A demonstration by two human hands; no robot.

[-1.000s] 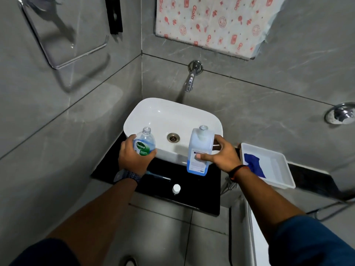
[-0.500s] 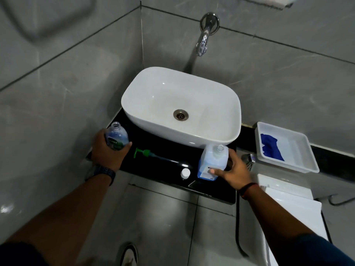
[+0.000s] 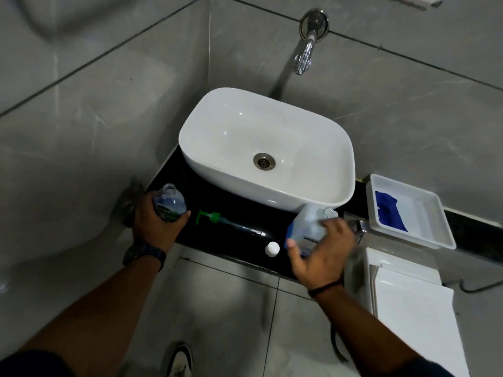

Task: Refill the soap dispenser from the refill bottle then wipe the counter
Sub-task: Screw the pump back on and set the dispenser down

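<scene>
My left hand point(image 3: 156, 227) is shut around the clear soap dispenser bottle point(image 3: 171, 203), which stands upright with its neck open at the left end of the black counter point(image 3: 239, 210). Its green-headed pump point(image 3: 217, 218) lies flat on the counter beside it. The white refill bottle point(image 3: 306, 225) stands uncapped at the counter's right end under the sink's rim. My right hand point(image 3: 322, 255) is just in front of it, blurred, with fingers spread and no clear grip. A small white cap point(image 3: 272, 249) lies near the counter's front edge.
A white basin point(image 3: 272, 137) fills the back of the counter under a chrome wall tap point(image 3: 306, 57). To the right sits a white tray point(image 3: 432, 229) holding a blue cloth point(image 3: 389, 213). A white toilet tank point(image 3: 411, 308) stands below it. Grey tiled walls close in on the left.
Both bottles came down from over the basin to the counter. My right hand loosened off the refill bottle and pulled back; my left hand kept hold of the dispenser. The view tilted down.
</scene>
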